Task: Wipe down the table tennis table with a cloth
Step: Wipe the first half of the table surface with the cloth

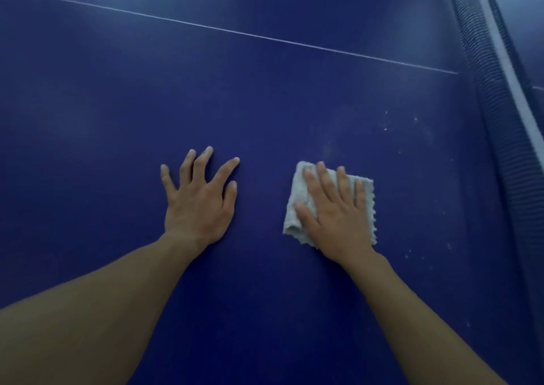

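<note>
The dark blue table tennis table point(265, 105) fills the view. A folded pale grey cloth point(297, 205) lies flat on it, right of centre. My right hand point(335, 208) presses down on the cloth with its fingers straight and spread, covering most of it. My left hand point(200, 199) rests flat on the bare table to the left of the cloth, fingers spread, holding nothing. Both forearms reach in from the bottom edge.
The net point(497, 96) with its white top band runs along the right side. A thin white line point(235, 33) crosses the table beyond my hands. Pale specks and dust point(400, 125) dot the surface between the cloth and the net.
</note>
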